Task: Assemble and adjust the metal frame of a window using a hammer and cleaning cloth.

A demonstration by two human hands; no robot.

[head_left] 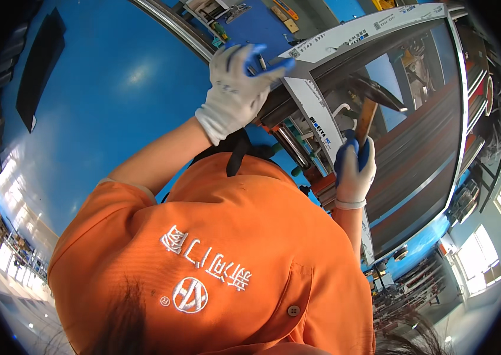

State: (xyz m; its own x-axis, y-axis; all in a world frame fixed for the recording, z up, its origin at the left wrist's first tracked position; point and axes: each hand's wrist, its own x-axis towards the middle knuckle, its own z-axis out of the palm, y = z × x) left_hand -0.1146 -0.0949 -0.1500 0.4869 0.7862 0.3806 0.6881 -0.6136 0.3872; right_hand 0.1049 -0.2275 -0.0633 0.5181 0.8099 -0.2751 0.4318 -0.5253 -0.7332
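Left hand (237, 89), gloved, arm stretched out, fingers curled over the corner of the white window frame (315, 112) on the blue bench (114, 77). Right hand (354, 168), gloved, fist closed round wooden hammer handle (366, 121), head over frame's inner edge.

Two gloved hands (238, 89), one hammer (369, 115), one window frame (321, 127)
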